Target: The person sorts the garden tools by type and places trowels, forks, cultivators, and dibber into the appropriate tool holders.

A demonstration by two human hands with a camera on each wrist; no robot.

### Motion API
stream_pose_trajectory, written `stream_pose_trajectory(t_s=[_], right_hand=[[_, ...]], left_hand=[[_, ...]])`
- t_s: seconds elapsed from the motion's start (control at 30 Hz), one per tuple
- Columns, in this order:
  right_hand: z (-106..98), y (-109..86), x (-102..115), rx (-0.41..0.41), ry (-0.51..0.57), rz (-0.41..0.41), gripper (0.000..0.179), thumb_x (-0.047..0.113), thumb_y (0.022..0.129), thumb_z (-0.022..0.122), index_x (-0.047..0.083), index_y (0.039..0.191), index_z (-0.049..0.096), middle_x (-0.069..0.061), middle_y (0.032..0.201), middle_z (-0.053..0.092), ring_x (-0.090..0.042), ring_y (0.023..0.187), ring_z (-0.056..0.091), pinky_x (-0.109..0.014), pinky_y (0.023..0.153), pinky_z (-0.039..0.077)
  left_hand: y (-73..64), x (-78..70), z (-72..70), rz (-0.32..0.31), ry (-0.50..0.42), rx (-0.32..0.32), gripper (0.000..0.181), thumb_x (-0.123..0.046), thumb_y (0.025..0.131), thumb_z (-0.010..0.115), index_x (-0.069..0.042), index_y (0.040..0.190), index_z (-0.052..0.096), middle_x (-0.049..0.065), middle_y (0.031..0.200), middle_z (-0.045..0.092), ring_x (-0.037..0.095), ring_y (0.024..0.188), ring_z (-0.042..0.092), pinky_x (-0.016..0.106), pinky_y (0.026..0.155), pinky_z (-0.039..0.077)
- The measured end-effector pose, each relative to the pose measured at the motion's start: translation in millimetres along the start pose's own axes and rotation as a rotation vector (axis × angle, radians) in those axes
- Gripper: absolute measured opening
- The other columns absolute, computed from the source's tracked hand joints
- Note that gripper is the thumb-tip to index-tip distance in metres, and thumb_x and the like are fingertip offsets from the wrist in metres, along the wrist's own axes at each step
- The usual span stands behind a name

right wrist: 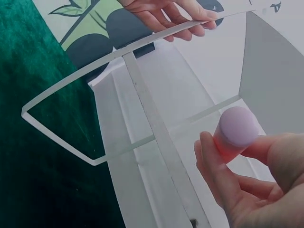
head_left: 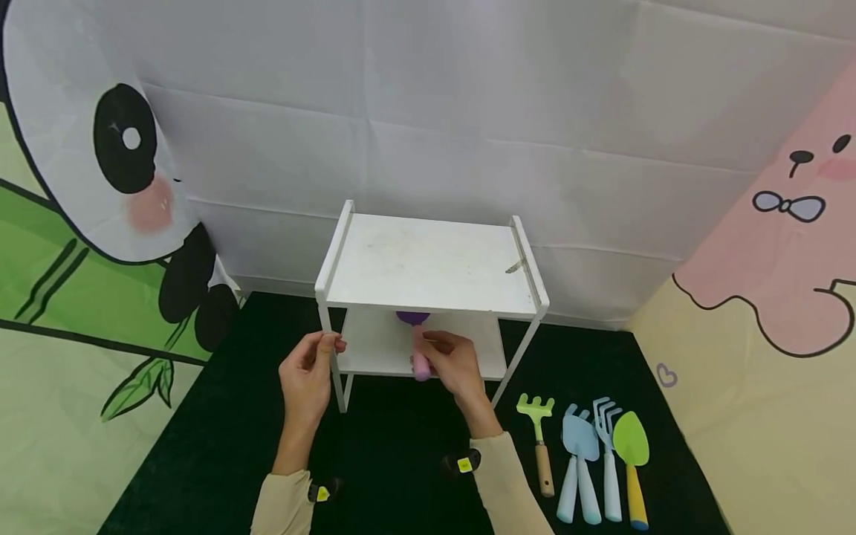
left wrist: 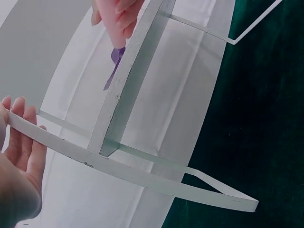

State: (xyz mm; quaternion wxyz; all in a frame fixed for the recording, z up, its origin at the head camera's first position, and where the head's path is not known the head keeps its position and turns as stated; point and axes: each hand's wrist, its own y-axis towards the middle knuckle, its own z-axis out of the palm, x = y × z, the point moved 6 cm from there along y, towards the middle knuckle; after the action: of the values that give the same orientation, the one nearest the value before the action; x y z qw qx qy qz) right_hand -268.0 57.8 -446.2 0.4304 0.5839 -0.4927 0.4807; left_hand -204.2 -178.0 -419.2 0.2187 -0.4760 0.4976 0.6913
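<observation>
Garden tool with a smooth, cylindrical pink handle and a purple head, held at the front of a white two-shelf rack. The fingers of the right hand pinch the handle; its flat, round end faces the wrist camera. The head passes beneath the front edge of the upper shelf, above the lower shelf, and is partly hidden; whether it touches the lower shelf cannot be told. The fingers of the left hand grip the slim, flat left side frame. The rack's panels are smooth and rectangular, with a scuff near the upper shelf's right edge.

At right, on velvety dark green cloth, lie a lime fork with a turned wooden handle, a pale blue trowel overlapping a pale blue pronged tool, a slender blue rake with bent tines, and a lime trowel with a rounded blade and yellow handle. Behind hangs creased white fabric.
</observation>
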Motion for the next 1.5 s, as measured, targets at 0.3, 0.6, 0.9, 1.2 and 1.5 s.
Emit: stream_pose_trajectory(t_s=[0.3, 0.6, 0.9, 1.2, 1.5], right_hand=[[17, 5.9, 10, 0.025, 0.017, -0.021, 0.04, 0.026, 0.1, 0.069, -0.006, 0.125, 0.068, -0.02, 0.102, 0.075, -0.027, 0.085, 0.076, -0.032, 0.075, 0.062], [34, 12.5, 5, 0.035, 0.019, 0.003, 0.039, 0.031, 0.099, 0.069, -0.001, 0.121, 0.071, -0.014, 0.096, 0.077, -0.023, 0.084, 0.075, -0.032, 0.075, 0.061], [46, 18.9, 4, 0.047, 0.04, 0.012, 0.038, 0.032, 0.1, 0.069, -0.001, 0.12, 0.072, -0.013, 0.093, 0.077, -0.022, 0.084, 0.075, -0.029, 0.074, 0.06], [49, 25.9, 8, 0.025, -0.083, -0.014, 0.041, 0.039, 0.1, 0.066, 0.002, 0.115, 0.076, -0.01, 0.104, 0.076, -0.019, 0.089, 0.067, -0.031, 0.075, 0.058], [54, 31.3, 10, 0.015, -0.146, -0.035, 0.036, 0.035, 0.101, 0.066, 0.003, 0.112, 0.077, -0.009, 0.101, 0.077, -0.015, 0.079, 0.067, -0.027, 0.068, 0.056]], left_hand=[[0.5, 3.1, -1.7, 0.007, 0.001, -0.005, 0.018, -0.002, 0.105, 0.056, 0.01, 0.103, 0.069, 0.013, 0.09, 0.074, 0.005, 0.085, 0.068, 0.015, 0.089, 0.051], [2.7, 20.1, -6.3, -0.006, 0.019, -0.017, 0.017, -0.005, 0.105, 0.058, 0.006, 0.104, 0.071, 0.014, 0.093, 0.074, 0.005, 0.086, 0.069, 0.016, 0.089, 0.052], [2.2, 3.2, -3.2, -0.021, 0.017, -0.011, 0.019, -0.003, 0.105, 0.056, 0.01, 0.103, 0.069, 0.02, 0.092, 0.072, 0.005, 0.085, 0.068, 0.016, 0.088, 0.052], [1.8, 7.9, -1.8, -0.011, 0.014, -0.015, 0.018, 0.0, 0.105, 0.056, 0.011, 0.103, 0.069, 0.013, 0.09, 0.074, 0.004, 0.084, 0.068, 0.015, 0.087, 0.052], [-0.6, 2.0, 0.5, -0.024, -0.007, -0.013, 0.018, 0.0, 0.105, 0.056, 0.012, 0.102, 0.069, 0.013, 0.09, 0.073, 0.004, 0.084, 0.068, 0.016, 0.088, 0.052]])
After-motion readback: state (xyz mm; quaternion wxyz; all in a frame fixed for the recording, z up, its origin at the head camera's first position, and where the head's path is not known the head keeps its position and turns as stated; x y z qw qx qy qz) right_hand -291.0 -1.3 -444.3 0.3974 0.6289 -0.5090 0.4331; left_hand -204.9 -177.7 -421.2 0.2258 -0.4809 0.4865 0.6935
